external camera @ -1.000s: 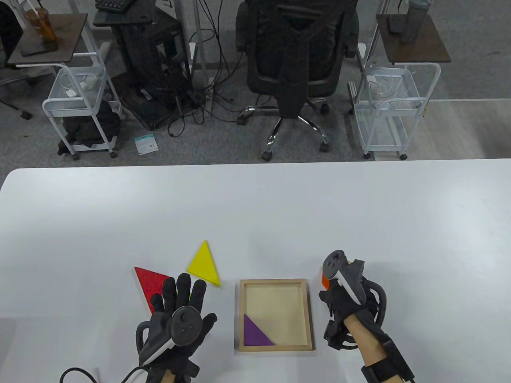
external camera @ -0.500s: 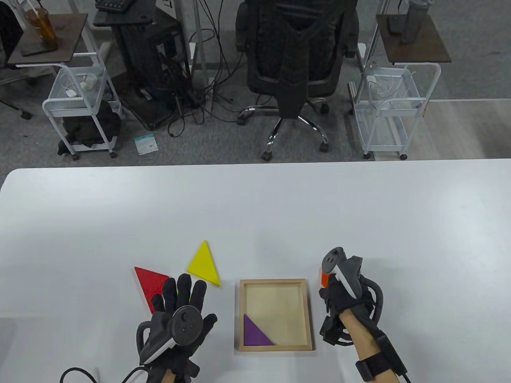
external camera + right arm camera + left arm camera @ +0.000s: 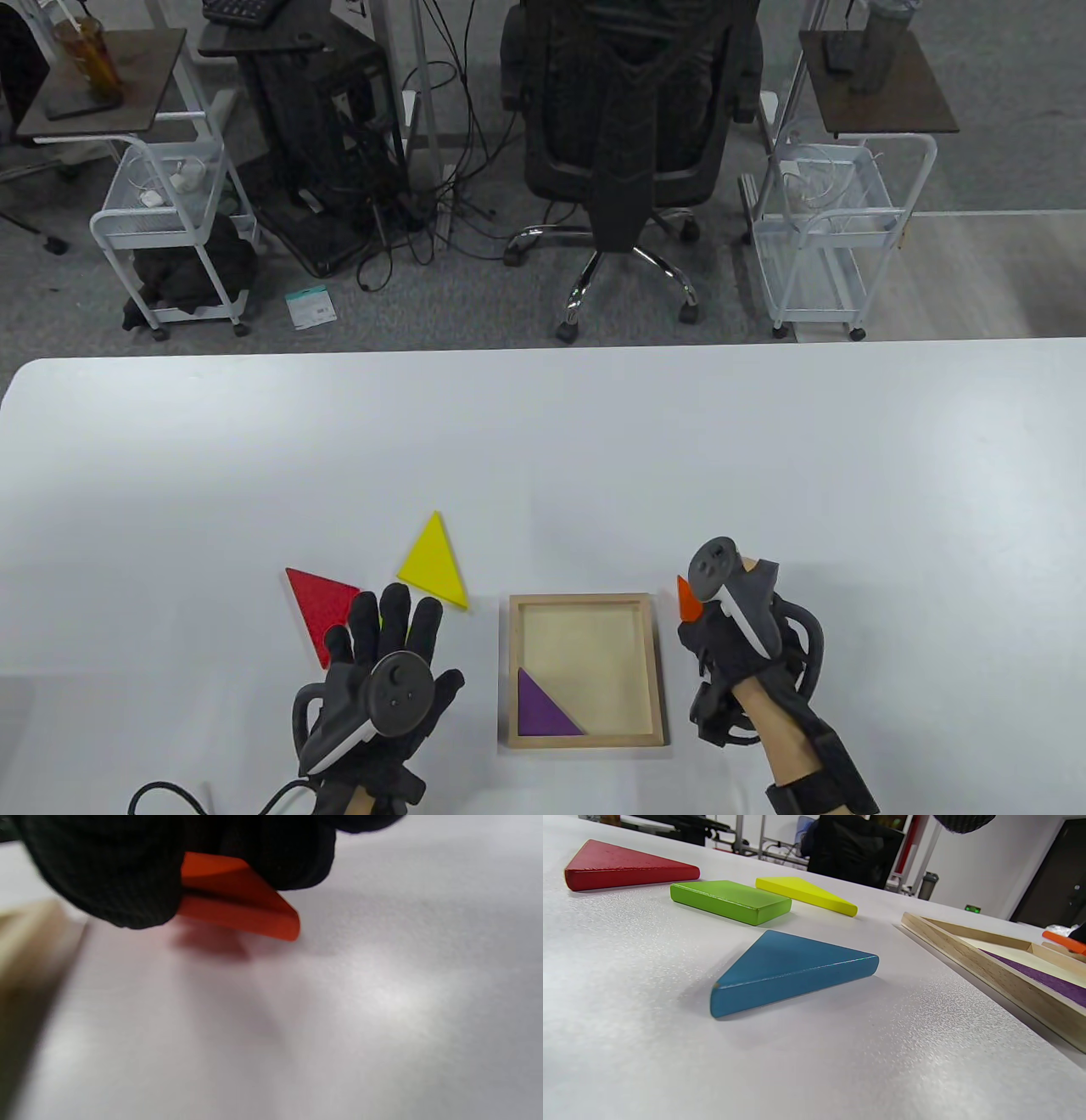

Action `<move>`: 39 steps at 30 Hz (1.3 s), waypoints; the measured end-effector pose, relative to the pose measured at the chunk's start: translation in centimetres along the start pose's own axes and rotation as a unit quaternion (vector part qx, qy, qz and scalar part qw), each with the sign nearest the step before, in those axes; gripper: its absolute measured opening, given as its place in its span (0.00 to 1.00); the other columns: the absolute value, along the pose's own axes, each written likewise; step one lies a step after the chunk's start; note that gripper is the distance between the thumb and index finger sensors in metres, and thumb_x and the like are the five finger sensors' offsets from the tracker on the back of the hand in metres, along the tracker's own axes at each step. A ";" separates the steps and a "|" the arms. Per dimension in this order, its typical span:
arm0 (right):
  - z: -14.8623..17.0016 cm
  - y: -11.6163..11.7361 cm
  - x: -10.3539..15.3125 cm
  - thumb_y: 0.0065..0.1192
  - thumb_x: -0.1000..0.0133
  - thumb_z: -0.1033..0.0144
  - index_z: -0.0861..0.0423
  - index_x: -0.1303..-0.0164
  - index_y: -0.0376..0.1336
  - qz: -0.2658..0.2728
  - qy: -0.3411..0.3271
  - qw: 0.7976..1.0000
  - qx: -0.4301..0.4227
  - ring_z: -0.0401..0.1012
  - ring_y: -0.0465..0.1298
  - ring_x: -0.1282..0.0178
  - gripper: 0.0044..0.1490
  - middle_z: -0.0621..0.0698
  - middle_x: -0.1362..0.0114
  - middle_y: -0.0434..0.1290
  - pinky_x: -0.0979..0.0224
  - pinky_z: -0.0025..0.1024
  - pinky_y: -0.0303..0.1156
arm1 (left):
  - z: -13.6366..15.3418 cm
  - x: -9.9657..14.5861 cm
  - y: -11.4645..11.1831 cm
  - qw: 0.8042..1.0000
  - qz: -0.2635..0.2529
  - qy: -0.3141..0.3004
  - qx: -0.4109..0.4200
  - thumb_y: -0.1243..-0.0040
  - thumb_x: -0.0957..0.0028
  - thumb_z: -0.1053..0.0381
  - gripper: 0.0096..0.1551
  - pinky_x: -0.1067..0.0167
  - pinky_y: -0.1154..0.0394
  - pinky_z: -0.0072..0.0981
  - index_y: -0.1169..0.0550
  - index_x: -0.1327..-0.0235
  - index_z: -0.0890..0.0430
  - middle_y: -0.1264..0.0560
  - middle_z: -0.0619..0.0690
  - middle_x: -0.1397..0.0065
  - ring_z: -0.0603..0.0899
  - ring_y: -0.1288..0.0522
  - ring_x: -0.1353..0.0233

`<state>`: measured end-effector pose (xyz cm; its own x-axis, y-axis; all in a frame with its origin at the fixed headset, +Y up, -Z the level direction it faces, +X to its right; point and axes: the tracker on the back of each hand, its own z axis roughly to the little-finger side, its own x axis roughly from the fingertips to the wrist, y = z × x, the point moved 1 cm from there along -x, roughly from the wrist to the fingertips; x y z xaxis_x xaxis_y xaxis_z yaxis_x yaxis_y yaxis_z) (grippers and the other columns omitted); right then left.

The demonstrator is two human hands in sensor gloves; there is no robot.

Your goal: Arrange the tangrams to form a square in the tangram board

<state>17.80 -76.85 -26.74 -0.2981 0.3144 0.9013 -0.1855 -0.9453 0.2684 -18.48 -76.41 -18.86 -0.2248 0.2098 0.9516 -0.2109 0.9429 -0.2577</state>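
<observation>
The wooden tangram board (image 3: 658, 671) lies near the table's front, with a purple triangle (image 3: 543, 709) in its near left corner. My right hand (image 3: 721, 637), just right of the board, pinches an orange piece (image 3: 687, 599) lifted off the table; the right wrist view shows my fingertips (image 3: 118, 878) curled round the orange piece (image 3: 242, 906). My left hand (image 3: 382, 645) lies with fingers spread flat left of the board, covering a green piece (image 3: 731, 899) and a blue triangle (image 3: 793, 969). A red triangle (image 3: 318, 607) and a yellow triangle (image 3: 434, 564) lie beyond it.
The white table (image 3: 543, 441) stretches far beyond the pieces. An office chair (image 3: 628, 127) and wire carts (image 3: 836, 221) stand on the floor behind the table's far edge. A black cable (image 3: 170, 794) trails from my left wrist.
My right hand has tilted and lifted the orange piece slightly, its tip now pointing up toward the board's far right corner. The left hand has barely moved.
</observation>
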 end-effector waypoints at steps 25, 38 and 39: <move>-8.2 4.1 9.0 0.73 0.62 0.51 0.51 0.34 0.63 -0.041 -0.331 0.934 0.129 0.47 0.75 0.47 0.45 0.55 0.34 0.69 0.54 0.31 0.74 | -0.1 0.0 -0.1 1.000 0.007 0.001 -0.004 0.59 0.39 0.35 0.46 0.33 0.69 0.75 0.65 0.21 0.48 0.73 0.61 0.19 0.74 0.75 0.23; -8.5 4.3 9.0 0.70 0.60 0.52 0.50 0.32 0.59 -0.061 -0.333 0.931 0.137 0.46 0.73 0.43 0.44 0.54 0.31 0.66 0.51 0.31 0.73 | -0.2 -0.1 -0.2 1.000 0.008 0.000 -0.006 0.59 0.39 0.35 0.46 0.33 0.69 0.75 0.65 0.21 0.48 0.73 0.61 0.19 0.74 0.75 0.23; -8.5 4.3 8.9 0.70 0.60 0.52 0.50 0.32 0.59 -0.064 -0.333 0.931 0.136 0.46 0.73 0.43 0.44 0.53 0.31 0.66 0.51 0.31 0.73 | -0.2 -0.1 -0.2 1.000 0.009 0.000 -0.006 0.59 0.39 0.35 0.46 0.33 0.69 0.75 0.65 0.21 0.48 0.74 0.61 0.19 0.74 0.75 0.23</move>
<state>6.40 -77.36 -20.46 0.3726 0.3881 0.8429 0.0907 -0.9192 0.3831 -18.24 -76.56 -18.86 -0.2283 0.2264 0.9469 -0.1955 0.9421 -0.2723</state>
